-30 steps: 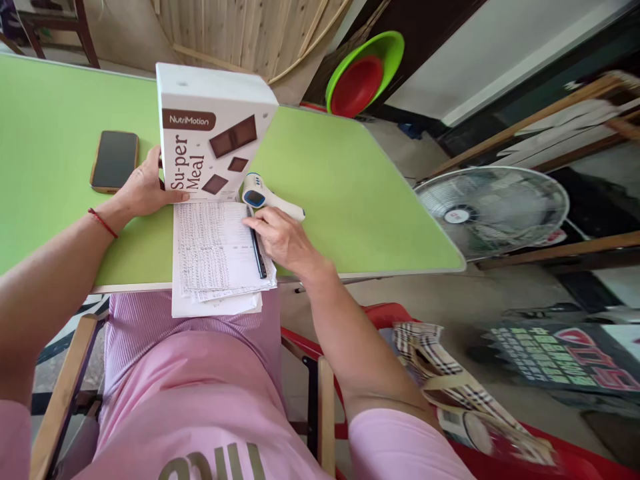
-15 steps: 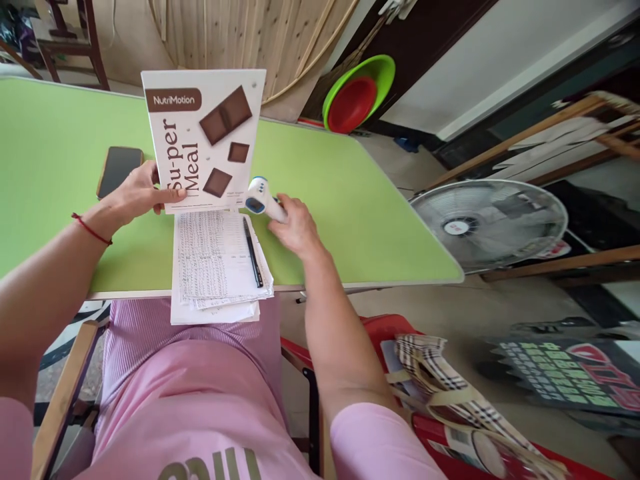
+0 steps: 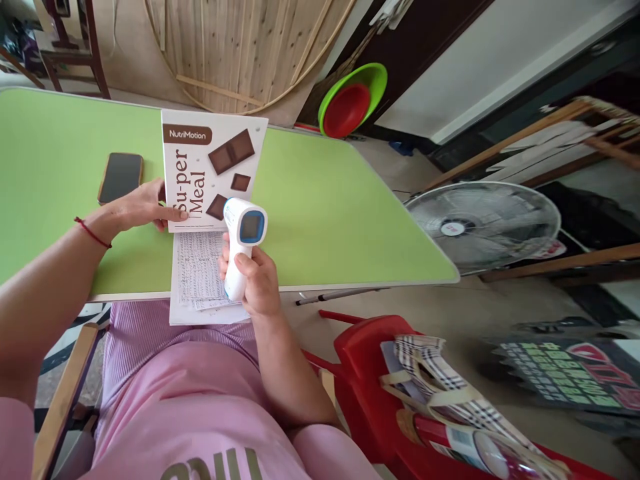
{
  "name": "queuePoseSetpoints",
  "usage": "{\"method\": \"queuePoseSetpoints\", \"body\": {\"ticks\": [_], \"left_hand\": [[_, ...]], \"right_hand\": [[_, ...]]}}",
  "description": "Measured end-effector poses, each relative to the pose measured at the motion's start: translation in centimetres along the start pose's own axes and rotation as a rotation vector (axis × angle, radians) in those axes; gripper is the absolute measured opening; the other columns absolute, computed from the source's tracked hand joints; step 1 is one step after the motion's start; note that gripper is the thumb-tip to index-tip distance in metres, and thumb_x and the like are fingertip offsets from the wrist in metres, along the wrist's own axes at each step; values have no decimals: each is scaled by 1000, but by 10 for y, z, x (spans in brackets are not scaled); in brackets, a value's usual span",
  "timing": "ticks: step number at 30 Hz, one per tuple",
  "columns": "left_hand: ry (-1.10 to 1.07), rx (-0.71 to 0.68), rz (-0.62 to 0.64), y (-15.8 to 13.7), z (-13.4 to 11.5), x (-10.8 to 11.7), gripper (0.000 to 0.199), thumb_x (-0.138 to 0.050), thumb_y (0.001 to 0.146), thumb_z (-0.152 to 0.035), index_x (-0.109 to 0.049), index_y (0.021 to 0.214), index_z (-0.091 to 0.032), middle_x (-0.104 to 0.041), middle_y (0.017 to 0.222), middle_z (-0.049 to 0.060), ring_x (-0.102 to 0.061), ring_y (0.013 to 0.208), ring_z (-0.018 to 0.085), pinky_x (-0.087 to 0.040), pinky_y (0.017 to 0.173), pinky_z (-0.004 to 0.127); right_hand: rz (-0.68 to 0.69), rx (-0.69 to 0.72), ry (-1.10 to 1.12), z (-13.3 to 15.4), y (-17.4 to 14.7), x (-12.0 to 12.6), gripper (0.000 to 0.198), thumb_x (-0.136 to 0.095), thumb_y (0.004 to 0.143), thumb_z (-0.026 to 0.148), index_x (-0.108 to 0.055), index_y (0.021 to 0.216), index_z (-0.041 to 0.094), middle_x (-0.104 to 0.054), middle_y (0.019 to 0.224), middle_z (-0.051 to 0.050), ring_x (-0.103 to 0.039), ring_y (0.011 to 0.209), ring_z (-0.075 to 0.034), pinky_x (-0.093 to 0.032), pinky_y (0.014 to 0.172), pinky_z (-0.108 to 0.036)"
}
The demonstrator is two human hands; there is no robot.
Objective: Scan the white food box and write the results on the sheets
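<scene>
My left hand is closed on the lower left edge of a white box printed "NutriMotion Su-per Meal" with chocolate pieces, its thumb across the front. The box stands upright behind a stack of handwritten papers. My right hand grips the handle of a white and blue infrared thermometer, its small grey screen facing me. The thermometer's head overlaps the box's lower right corner in view. I cannot tell whether they touch. The pen on the papers is now hidden.
A smartphone lies on the green table, left of the box. Beyond the table's right end stands a fan. A red chair with a checked bag is at my right. Green and red basins lean at the back.
My right hand has brought the thermometer up, left and nearer to me, turning it upright with its screen towards me. The box, still in my left hand, appears lower and slightly further right.
</scene>
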State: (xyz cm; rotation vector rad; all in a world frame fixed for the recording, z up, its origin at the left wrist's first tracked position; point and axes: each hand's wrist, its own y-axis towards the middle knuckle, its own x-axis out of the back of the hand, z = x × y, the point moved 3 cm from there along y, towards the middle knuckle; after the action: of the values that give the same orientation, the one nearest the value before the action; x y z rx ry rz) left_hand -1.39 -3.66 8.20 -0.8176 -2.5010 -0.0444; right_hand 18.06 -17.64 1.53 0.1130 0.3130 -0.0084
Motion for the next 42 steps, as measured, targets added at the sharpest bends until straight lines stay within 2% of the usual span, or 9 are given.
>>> {"method": "queuePoseSetpoints", "body": {"ticks": [4,12,24,35,39,42], "left_hand": [[29,-15,18,3,2,1,50,-84,73,-41,-63,110,-15,-70,99,12,-69,78,26,-57,63,33],[62,-16,38,4,3,2,52,-82,77,-40,-63,117,-14,-67,101,12,-69,83,26,-59,66,33],[1,-75,48,9,12,3,58,-92,68,-47,-66,112,-20,-69,97,9,-71,82,28,-56,62,30],[-3,-96,56,9,12,2,60,-90,66,-49,-67,112,-18,-69,97,9,-70,80,28,-57,60,31],[-34,-89,63,10,13,2,61,-92,65,-45,-64,112,-19,-70,100,9,-71,81,27,-56,60,29],[-39,-92,80,10,13,1,62,-93,64,-45,-63,112,-19,-71,103,10,-71,84,27,-55,60,27]], "right_hand": [[-9,-11,-75,-11,9,3,47,-80,78,68,-65,80,23,-58,70,1,-50,59,-13,-42,54,-30],[-68,-12,-112,-16,10,2,48,-77,80,70,-64,89,25,-59,73,2,-54,63,-14,-45,56,-31],[-48,-6,-72,-15,8,1,43,-78,83,65,-64,89,25,-60,71,3,-54,61,-14,-44,55,-30],[-52,-20,-93,-15,9,4,47,-81,78,68,-65,84,24,-61,73,2,-54,63,-14,-45,56,-29],[-30,-8,-121,-7,4,-1,49,-77,81,72,-65,80,24,-61,72,1,-53,63,-14,-46,56,-30],[16,48,-143,12,-4,0,50,-72,84,74,-66,83,25,-64,75,-1,-57,66,-17,-50,58,-33]]}}
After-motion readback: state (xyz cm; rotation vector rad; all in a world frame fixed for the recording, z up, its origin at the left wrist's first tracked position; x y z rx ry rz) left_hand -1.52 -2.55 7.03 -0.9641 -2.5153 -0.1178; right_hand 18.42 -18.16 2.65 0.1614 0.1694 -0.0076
